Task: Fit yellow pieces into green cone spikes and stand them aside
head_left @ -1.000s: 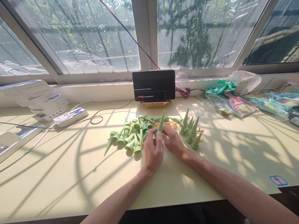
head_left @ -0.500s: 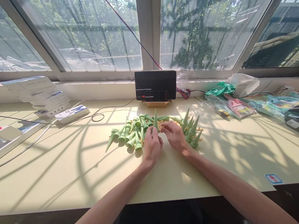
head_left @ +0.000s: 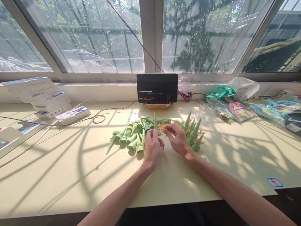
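Observation:
A green plastic watering spike [head_left: 155, 121] stands point up in my left hand [head_left: 152, 146], whose fingers are wrapped round its lower part. My right hand [head_left: 176, 138] is a little to the right, its thumb and fingertips pinched together; anything between them is too small to make out. Behind the hands lies a heap of small tan pieces [head_left: 161, 127]. Several more green spikes [head_left: 131, 138] are piled left of my left hand. Beyond my right hand, several green spikes with tan pegs [head_left: 194, 133] stand point up.
A black tablet [head_left: 157, 84] and a phone [head_left: 158, 98] lean on a cardboard stand [head_left: 158, 107] at the back. White boxes [head_left: 47, 94] are stacked at left, near a dark cable [head_left: 98, 118]. Plastic-bagged items [head_left: 240, 110] and a tape measure [head_left: 224, 117] lie at right.
My right hand has moved slightly away from the spike, opening a wider gap between the hands. The held spike has shifted slightly left, and the view has tilted a little.

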`<state>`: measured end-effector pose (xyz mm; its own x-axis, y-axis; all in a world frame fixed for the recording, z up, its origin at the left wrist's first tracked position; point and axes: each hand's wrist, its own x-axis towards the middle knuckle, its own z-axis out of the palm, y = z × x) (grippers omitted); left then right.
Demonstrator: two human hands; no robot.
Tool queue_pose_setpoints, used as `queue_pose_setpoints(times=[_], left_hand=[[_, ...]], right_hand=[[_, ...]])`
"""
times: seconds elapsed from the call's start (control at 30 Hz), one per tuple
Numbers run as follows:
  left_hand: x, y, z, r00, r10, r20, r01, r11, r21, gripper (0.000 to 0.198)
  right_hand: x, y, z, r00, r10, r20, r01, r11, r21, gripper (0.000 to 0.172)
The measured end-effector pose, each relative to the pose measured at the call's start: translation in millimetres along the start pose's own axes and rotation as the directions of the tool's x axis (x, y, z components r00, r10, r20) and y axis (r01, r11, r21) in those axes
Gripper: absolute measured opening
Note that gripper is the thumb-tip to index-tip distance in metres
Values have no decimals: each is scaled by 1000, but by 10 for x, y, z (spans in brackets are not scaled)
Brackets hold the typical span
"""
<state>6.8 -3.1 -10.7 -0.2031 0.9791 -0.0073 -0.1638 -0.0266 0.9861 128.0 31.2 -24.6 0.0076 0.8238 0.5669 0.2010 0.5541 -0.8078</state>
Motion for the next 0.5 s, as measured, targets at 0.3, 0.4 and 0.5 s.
queue_pose_setpoints(times=[0.3, 0.4, 0.5], left_hand=[[1, 23, 11, 1000, -22, -18, 22, 1000, -16, 24], [-6, 20, 11, 999, -26, -20, 25, 1000, -16, 24], [-17, 7, 16, 999, -30, -20, 30, 1000, -10, 23]], right_hand=[[-9, 17, 50, 997, 75, -16, -72, 986, 152, 25], [-8, -5, 42, 996, 91, -14, -88, 984, 155, 28], [-9, -29, 31, 995, 95, -22, -90, 985, 148, 28]])
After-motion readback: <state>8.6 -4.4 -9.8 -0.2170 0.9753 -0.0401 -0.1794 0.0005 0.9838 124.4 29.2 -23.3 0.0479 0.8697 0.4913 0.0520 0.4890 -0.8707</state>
